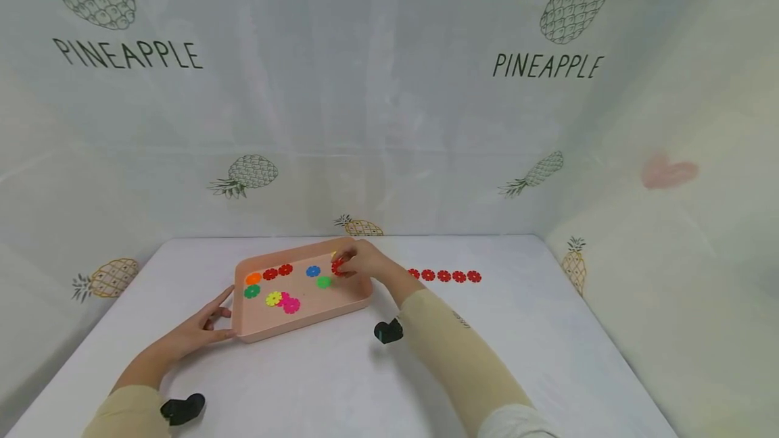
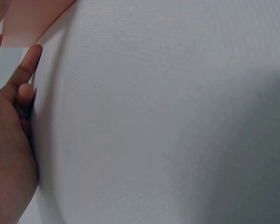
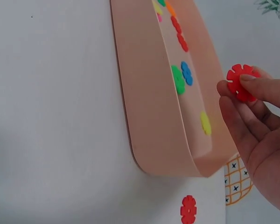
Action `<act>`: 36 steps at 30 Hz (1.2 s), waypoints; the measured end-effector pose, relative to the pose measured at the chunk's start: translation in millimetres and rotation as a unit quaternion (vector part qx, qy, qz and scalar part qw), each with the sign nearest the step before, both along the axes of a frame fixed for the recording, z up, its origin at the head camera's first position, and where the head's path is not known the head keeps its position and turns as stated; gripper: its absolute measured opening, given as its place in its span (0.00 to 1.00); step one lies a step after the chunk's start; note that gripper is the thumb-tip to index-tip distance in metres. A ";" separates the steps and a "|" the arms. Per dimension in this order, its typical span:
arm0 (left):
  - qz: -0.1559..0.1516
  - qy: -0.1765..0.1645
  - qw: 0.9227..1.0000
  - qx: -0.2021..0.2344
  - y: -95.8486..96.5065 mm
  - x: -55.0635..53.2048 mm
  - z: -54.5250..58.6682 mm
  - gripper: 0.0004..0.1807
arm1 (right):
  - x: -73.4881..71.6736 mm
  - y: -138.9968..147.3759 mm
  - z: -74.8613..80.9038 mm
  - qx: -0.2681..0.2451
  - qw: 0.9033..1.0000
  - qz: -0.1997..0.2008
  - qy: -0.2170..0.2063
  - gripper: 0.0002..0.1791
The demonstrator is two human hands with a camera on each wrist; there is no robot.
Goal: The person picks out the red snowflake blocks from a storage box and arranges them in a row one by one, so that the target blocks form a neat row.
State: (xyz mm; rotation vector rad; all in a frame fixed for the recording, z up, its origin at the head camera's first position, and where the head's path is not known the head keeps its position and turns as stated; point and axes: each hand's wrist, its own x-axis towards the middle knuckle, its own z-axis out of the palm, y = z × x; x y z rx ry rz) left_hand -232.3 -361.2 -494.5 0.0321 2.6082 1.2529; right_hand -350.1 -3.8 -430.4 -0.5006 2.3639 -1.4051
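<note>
My right hand [image 1: 363, 259] pinches a red notched plastic disc [image 3: 241, 83] between thumb and fingers, above the right end of a shallow pink tray [image 1: 304, 320]. My left hand [image 1: 197, 330] rests on the table at the tray's left end, thumb and forefinger spread against its side. Inside the tray lie a blue disc [image 1: 313, 271], a light green disc [image 1: 324, 282], two red discs [image 1: 270, 274], an orange disc [image 1: 253, 278], a dark green disc [image 1: 252, 291], a yellow disc [image 1: 274, 299] and pink discs [image 1: 292, 305]. Another yellow disc [image 3: 206, 123] lies near the tray's right end.
To the right of the tray, several red discs [image 1: 443, 276] lie in a straight row on the white table [image 1: 292, 384], partly hidden behind my right forearm. A pale curtain [image 1: 377, 100] printed with pineapples hangs behind the table and along both sides.
</note>
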 end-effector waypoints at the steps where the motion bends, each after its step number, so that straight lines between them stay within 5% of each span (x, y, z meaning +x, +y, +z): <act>1: -0.001 0.001 1.000 0.001 -0.5 -0.2 -0.6 0.59 | -0.2 1.7 0.1 0.003 1.000 0.000 0.002 0.06; 20: -0.002 0.003 1.000 0.014 -2.5 -1.6 -5.2 0.59 | 11.9 27.6 8.3 0.028 1.000 -0.004 -0.004 0.10; 36: -0.003 -0.001 1.000 0.006 -3.1 -2.5 -3.6 0.60 | 21.5 63.2 -1.0 0.040 0.999 0.005 0.005 0.12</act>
